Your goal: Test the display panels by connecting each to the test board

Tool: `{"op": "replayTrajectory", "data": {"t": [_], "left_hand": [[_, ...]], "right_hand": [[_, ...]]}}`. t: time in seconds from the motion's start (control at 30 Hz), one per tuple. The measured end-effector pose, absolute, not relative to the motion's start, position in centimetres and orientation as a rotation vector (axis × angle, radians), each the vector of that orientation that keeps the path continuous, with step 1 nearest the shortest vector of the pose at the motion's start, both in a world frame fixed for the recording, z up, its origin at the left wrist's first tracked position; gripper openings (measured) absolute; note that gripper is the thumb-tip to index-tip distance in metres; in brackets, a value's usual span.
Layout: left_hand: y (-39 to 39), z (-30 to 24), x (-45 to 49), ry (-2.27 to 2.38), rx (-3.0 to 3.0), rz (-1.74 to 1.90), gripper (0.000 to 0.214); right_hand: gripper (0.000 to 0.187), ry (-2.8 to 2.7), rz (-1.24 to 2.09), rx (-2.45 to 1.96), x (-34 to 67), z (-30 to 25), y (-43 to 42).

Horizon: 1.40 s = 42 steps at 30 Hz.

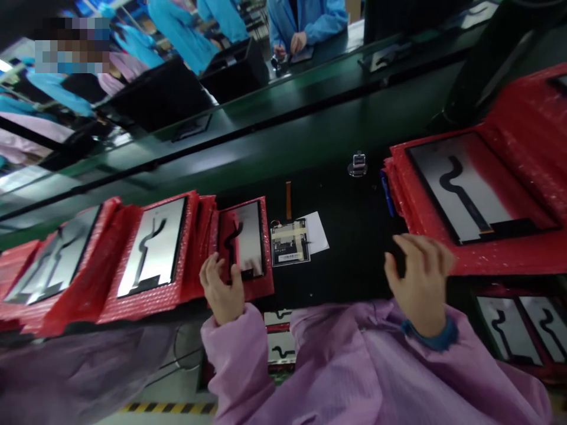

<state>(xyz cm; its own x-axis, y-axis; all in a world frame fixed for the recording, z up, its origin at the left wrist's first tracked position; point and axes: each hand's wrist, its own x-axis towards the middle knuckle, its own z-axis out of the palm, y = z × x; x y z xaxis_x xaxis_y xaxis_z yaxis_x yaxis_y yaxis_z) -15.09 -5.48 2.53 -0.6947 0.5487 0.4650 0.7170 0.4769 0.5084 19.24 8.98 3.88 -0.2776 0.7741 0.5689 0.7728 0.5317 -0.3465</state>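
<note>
My left hand (222, 293) is at the near left edge of a display panel (248, 236) with a black ribbon cable, which lies on red bubble wrap (259, 288). Its fingers are bent and apart, with nothing visible in them; I cannot tell whether it touches the panel. My right hand (420, 282) hovers at the near left corner of a stack of red bubble wrap (500, 260), thumb and fingers apart, holding nothing. On that stack rests another display panel (478, 183) with a curved black cable. Between my hands lies a small circuit board assembly (290, 243) with a label.
White paper (318, 230), an orange flex strip (289, 199), a blue pen (387, 193) and a small clear stand (358, 164) lie on the black mat. More panels on red wrap (153, 248) line the left. Panels (509, 327) sit below right. People in blue work opposite.
</note>
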Motion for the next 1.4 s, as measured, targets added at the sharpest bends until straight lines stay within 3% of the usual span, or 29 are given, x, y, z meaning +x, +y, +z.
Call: {"op": "replayTrajectory", "data": {"t": [0.1,0.17,0.27,0.43,0.53,0.77,0.9,0.97,1.03,1.23,1.4], "left_hand": [[-3.5,2.6,-10.4,-2.425,-1.263,-1.351,0.034],[-1.4,2.6,-6.6,-2.447,-1.489,-1.621,0.027],[2.3,2.7,-0.3,-2.436,-1.74,-2.164,0.037],[7.7,4.0,7.7,-2.404,-1.823,-3.181,0.056],[10.3,4.6,10.5,-2.491,-1.723,-3.52,0.058],[13.5,4.8,12.6,-2.347,-1.606,-3.355,0.04],[11.6,5.4,9.8,-2.306,-1.571,-3.408,0.043],[9.8,5.5,7.4,-2.393,-1.448,-3.391,0.049],[8.0,5.5,4.8,-2.527,-1.331,-3.311,0.051],[4.7,3.8,0.3,-2.855,-0.842,-3.174,0.06],[4.2,1.8,0.3,-2.955,-0.991,-2.964,0.055]], "right_hand": [[0.049,-1.963,-0.123,-1.53,22.6,3.9,8.8],[0.036,-1.927,-0.092,-1.573,23.9,3.8,9.4],[0.019,-1.869,-0.07,-1.517,24.8,3.6,10.4],[0.012,-1.764,-0.061,-1.358,25.5,4.0,10.5],[0.013,-1.907,-0.095,-1.17,25.8,3.9,9.8],[0.033,-2.216,-0.13,-0.898,25.5,3.6,7.8],[0.056,-2.078,-0.127,-1.191,25.6,4.1,7.2],[0.06,-1.951,-0.106,-1.361,25.8,4.5,7.1],[0.058,-1.852,0.067,-1.427,25.9,4.5,7.2],[0.059,-1.531,1.096,-1.529,24.9,3.6,8.9],[0.057,-1.476,1.239,-1.477,23.5,3.2,10.4]]}}
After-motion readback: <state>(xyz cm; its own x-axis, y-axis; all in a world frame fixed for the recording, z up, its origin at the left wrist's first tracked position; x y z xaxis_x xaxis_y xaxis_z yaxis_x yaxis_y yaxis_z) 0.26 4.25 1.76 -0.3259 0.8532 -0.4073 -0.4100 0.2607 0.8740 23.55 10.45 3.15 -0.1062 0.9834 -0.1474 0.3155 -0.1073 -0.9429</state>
